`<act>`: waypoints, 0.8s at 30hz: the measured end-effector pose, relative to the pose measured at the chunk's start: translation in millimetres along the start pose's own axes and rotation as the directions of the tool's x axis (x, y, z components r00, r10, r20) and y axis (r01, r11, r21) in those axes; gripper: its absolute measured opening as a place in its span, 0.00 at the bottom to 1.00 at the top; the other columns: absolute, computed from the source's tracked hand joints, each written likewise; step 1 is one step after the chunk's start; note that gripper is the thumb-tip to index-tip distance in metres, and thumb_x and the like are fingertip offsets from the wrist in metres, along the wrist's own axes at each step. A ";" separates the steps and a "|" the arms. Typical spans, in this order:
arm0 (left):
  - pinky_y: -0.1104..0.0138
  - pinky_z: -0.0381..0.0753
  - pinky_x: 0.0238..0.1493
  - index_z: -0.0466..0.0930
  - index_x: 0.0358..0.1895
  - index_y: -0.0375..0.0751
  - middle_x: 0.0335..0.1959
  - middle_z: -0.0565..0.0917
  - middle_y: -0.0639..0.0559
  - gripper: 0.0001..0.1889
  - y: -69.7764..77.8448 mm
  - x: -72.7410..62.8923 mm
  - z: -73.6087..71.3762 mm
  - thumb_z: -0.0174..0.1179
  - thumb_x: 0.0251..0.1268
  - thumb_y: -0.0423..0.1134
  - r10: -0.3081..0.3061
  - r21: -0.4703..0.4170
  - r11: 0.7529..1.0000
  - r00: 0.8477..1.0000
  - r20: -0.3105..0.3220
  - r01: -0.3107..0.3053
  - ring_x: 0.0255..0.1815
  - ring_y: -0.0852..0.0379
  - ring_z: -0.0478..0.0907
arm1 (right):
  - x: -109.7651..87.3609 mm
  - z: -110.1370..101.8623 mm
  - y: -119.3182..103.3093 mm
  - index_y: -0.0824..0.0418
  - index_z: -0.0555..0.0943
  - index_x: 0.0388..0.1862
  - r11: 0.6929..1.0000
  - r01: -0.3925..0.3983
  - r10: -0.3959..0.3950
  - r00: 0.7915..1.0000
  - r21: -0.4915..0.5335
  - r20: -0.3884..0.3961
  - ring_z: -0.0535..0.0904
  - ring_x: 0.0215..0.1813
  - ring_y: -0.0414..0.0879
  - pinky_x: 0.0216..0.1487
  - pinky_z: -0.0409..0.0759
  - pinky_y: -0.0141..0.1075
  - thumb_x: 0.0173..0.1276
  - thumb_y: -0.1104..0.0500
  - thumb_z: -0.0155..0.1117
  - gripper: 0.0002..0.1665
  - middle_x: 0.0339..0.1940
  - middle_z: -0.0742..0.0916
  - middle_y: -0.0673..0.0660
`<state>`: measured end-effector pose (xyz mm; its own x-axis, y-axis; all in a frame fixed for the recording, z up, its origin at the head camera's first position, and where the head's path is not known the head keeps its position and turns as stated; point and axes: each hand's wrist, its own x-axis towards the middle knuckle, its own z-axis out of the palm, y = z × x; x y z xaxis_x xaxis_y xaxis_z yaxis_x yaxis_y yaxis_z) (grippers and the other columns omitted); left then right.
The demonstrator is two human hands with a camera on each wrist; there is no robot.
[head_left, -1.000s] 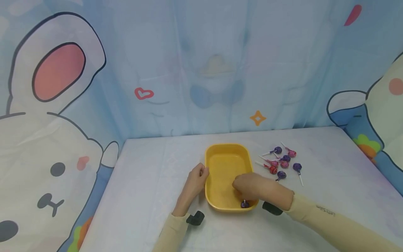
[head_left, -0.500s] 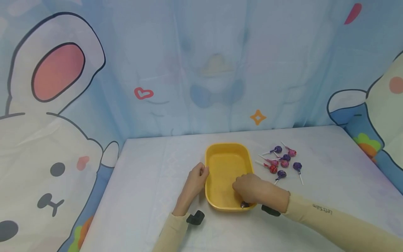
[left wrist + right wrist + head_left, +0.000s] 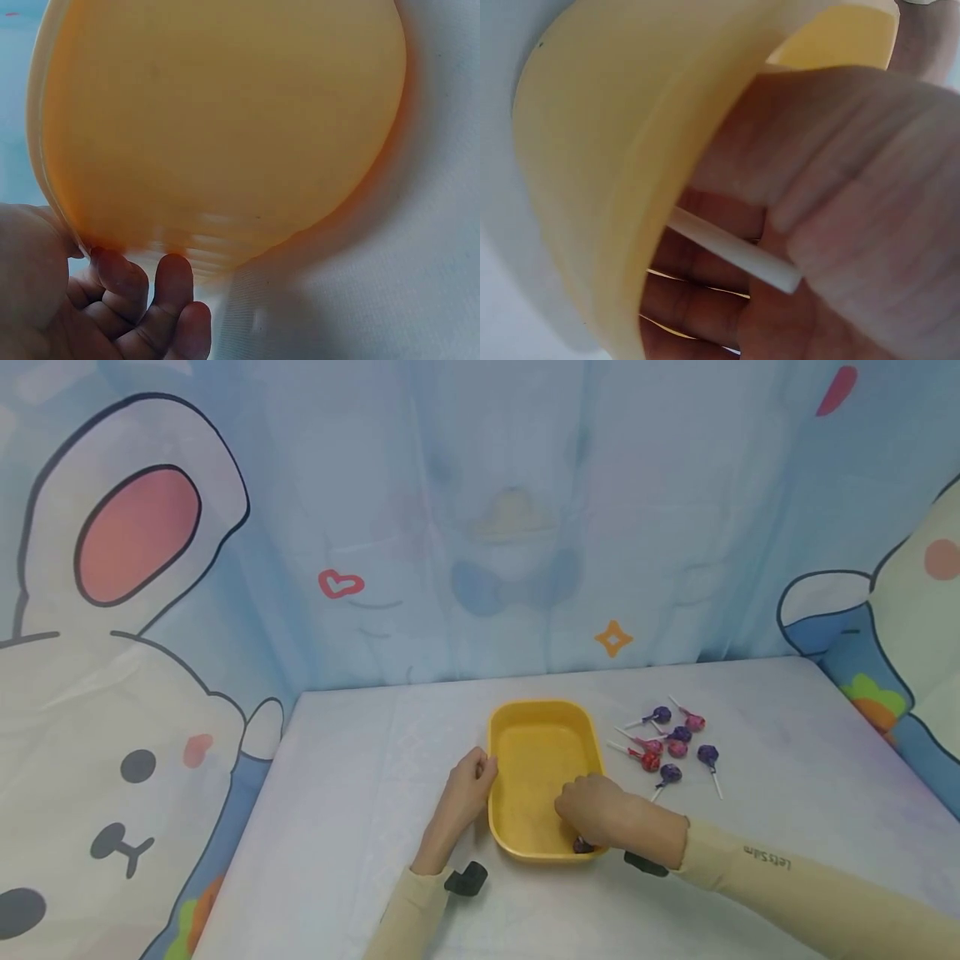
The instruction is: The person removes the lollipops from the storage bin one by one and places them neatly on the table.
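A yellow plastic tray [image 3: 534, 752] sits on the table. My left hand [image 3: 471, 787] grips its left rim; in the left wrist view, curled fingers [image 3: 174, 281] lie against the outer wall. My right hand [image 3: 596, 810] reaches over the right side, down inside the tray, with fingers curled. A lollipop's white stick [image 3: 739, 251] crosses under its palm in the right wrist view, and the hand holds that lollipop. Its candy end is hidden behind the tray wall there. A dark purple lollipop head [image 3: 582, 845] shows just below the hand, in the tray's near right corner.
Several lollipops lie loose right of the tray, among them a red lollipop [image 3: 650, 762], a pink lollipop [image 3: 695, 723] and a purple lollipop [image 3: 708, 756]. A blue printed curtain [image 3: 510, 527] hangs behind the white-covered table [image 3: 360, 777].
My right hand has shifted slightly within the tray, and its wrist has moved a little left, so less of the dark lollipop head shows. The left hand has stayed on the rim.
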<state>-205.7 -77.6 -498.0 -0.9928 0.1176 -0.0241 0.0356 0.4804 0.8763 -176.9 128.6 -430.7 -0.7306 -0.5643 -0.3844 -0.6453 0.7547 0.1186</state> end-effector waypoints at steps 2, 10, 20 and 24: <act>0.71 0.63 0.23 0.67 0.33 0.43 0.21 0.65 0.56 0.14 -0.2 -0.2 0.1 0.47 0.79 0.46 -0.002 -0.001 1.000 1.000 -0.001 0.002 0.22 0.60 0.64 | -0.5 0.6 0.7 0.58 0.81 0.33 1.000 0.012 -0.013 1.000 -0.009 -0.015 0.69 0.30 0.47 0.41 0.76 0.38 0.57 0.61 0.77 0.11 0.26 0.78 0.52; 0.71 0.63 0.24 0.67 0.33 0.44 0.21 0.65 0.56 0.14 -0.2 -1.3 0.6 0.47 0.79 0.46 -0.010 -0.005 1.000 1.000 0.002 0.010 0.22 0.61 0.64 | -1.9 2.3 5.3 0.56 0.81 0.34 0.994 0.044 -0.038 0.998 0.102 -0.058 0.68 0.30 0.46 0.39 0.73 0.37 0.60 0.61 0.75 0.09 0.26 0.75 0.50; 0.71 0.64 0.23 0.67 0.34 0.44 0.22 0.65 0.56 0.14 -0.2 -1.1 0.8 0.47 0.79 0.47 -0.017 -0.018 1.000 1.000 -0.001 0.017 0.22 0.60 0.64 | 2.4 2.3 7.5 0.54 0.79 0.30 0.979 0.041 -0.021 0.995 0.197 -0.102 0.68 0.29 0.44 0.37 0.72 0.35 0.66 0.61 0.70 0.08 0.25 0.74 0.48; 0.71 0.63 0.24 0.67 0.34 0.44 0.22 0.65 0.56 0.14 0.3 -1.2 0.2 0.47 0.79 0.47 -0.022 -0.009 1.000 1.000 0.000 0.023 0.22 0.60 0.64 | 5.2 -1.0 8.5 0.52 0.76 0.28 0.968 0.031 -0.002 0.994 0.250 -0.114 0.68 0.29 0.44 0.36 0.71 0.34 0.67 0.60 0.69 0.11 0.25 0.73 0.48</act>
<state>-204.5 -77.5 -497.8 -0.9933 0.1069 -0.0439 0.0123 0.4751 0.8799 -186.4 131.7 -430.7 -0.7500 -0.6002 -0.2780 -0.5909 0.7968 -0.1263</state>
